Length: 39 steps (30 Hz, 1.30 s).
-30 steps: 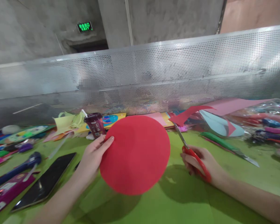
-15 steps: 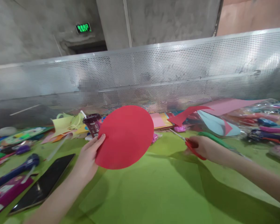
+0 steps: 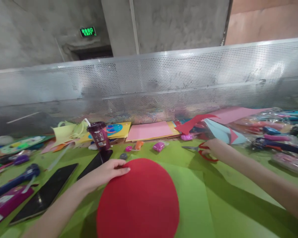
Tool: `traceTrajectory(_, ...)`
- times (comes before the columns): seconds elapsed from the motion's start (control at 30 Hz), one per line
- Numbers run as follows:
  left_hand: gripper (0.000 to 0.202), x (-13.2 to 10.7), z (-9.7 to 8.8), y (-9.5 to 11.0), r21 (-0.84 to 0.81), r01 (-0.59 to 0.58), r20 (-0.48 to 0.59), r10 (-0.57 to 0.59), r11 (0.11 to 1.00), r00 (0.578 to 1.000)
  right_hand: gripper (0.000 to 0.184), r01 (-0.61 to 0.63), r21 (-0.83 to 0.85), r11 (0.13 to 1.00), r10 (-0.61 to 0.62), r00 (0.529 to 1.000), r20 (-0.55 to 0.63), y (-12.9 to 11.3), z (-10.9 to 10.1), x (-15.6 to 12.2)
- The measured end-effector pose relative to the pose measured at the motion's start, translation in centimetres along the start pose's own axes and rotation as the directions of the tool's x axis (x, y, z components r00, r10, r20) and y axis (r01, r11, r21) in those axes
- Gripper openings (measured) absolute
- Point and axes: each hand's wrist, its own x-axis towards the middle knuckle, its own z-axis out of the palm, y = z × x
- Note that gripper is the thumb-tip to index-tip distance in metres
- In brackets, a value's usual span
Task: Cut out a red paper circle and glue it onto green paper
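Observation:
A large red paper circle (image 3: 139, 201) is tilted over the light green sheet (image 3: 195, 198) in front of me. My left hand (image 3: 111, 172) pinches its upper left edge between thumb and fingers. To the right, my right hand (image 3: 215, 148) is closed at the red handles of a pair of scissors (image 3: 192, 148), low at the green tabletop, blades pointing left. Some of its fingers are hidden behind the hand. A curved red paper scrap (image 3: 196, 121) and a light blue sheet (image 3: 221, 130) lie just behind the scissors.
A dark lidded cup (image 3: 100, 136) with a straw stands behind my left hand. Two black phones, one a flat phone (image 3: 46, 191), lie at left. Pink paper (image 3: 149, 130), a purple clay packet (image 3: 159, 146) and bagged supplies (image 3: 280, 142) line the back, before a perforated metal panel (image 3: 149, 86).
My left hand has brought the red circle down and nearer, uncovering the pink paper and small clay pieces behind. My right hand has lowered slightly with the scissors, which now lie flatter.

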Motion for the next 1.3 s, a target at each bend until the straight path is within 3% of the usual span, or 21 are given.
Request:
traceTrajectory(0.07, 0.029, 0.0, -0.5, -0.3, 0.275, -0.078, 0.077, 0.059, 0.958, 0.995, 0.017, 0.019, -0.009, 1.0, -0.019, 1.0, 0.006, -0.5, -0.5, -0.8)
traceTrajectory(0.17, 0.031, 0.3, -1.2, -0.9, 0.419, -0.114, 0.136, 0.062, 0.901, 0.989, 0.024, 0.046, -0.028, 0.999, -0.047, 0.997, -0.057, -1.9, -1.7, -1.9)
traceTrajectory(0.23, 0.03, 0.5, -1.4, -1.4, 0.435, -0.09, 0.122, 0.041, 0.896, 0.992, 0.022, 0.067, 0.011, 0.998, -0.065, 0.993, -0.097, -3.2, -2.5, -2.4)
traceTrajectory(0.3, 0.027, 0.7, -1.4, -1.8, 0.449, -0.065, 0.086, 0.03, 0.891, 0.996, 0.019, 0.104, 0.169, 0.98, -0.089, 0.992, -0.093, -4.6, -3.0, -2.9)
traceTrajectory(0.43, 0.024, 1.2, -1.3, -2.1, 0.486, -0.038, 0.008, 0.039, 0.873, 0.999, 0.041, 0.143, 0.371, 0.917, -0.17, 0.985, 0.041, -6.4, -2.3, -4.0)
traceTrajectory(0.53, 0.024, 1.7, -1.3, -2.1, 0.481, -0.047, -0.013, 0.06, 0.875, 0.998, 0.052, 0.072, 0.469, 0.88, -0.16, 0.975, 0.151, -6.8, -1.6, -4.6)
traceTrajectory(0.63, 0.024, 2.1, -1.6, -2.1, 0.444, -0.059, -0.032, 0.082, 0.894, 0.996, 0.048, 0.008, 0.535, 0.845, -0.15, 0.963, 0.222, -6.8, -1.9, -4.9)
traceTrajectory(0.77, 0.026, 2.4, -2.2, -2.1, 0.431, 0.002, -0.13, 0.06, 0.902, 0.99, 0.026, 0.04, 0.576, 0.816, -0.217, 0.946, 0.241, -7.0, -2.8, -4.9)
traceTrajectory(0.87, 0.03, 2.3, -2.4, -2.0, 0.313, 0.037, -0.247, 0.044, 0.949, 0.968, 0.014, 0.085, 0.589, 0.804, -0.257, 0.943, 0.214, -7.0, -2.9, -4.8)
traceTrajectory(0.97, 0.031, 2.0, -2.4, -2.1, -0.028, 0.019, -0.314, -0.027, 0.999, 0.949, 0.013, 0.118, 0.615, 0.78, -0.283, 0.942, 0.179, -6.7, -2.5, -4.5)
traceTrajectory(1.07, 0.034, 1.7, -2.6, -2.6, -0.377, -0.047, -0.3, -0.074, 0.925, 0.951, 0.017, 0.134, 0.637, 0.759, -0.3, 0.941, 0.16, -6.4, -2.2, -4.2)
traceTrajectory(1.13, 0.035, 1.5, -2.9, -3.2, -0.521, -0.076, -0.315, -0.108, 0.85, 0.943, 0.02, 0.124, 0.669, 0.733, -0.31, 0.936, 0.166, -6.3, -2.2, -4.0)
traceTrajectory(1.23, 0.032, 1.2, -3.6, -4.0, -0.606, -0.097, -0.348, -0.154, 0.789, 0.925, 0.024, 0.045, 0.764, 0.644, -0.312, 0.927, 0.209, -6.2, -2.7, -3.9)
traceTrajectory(1.3, 0.029, 0.9, -3.9, -4.2, -0.596, -0.143, -0.378, -0.119, 0.79, 0.918, 0.024, -0.014, 0.814, 0.58, -0.296, 0.928, 0.227, -6.4, -3.1, -4.0)
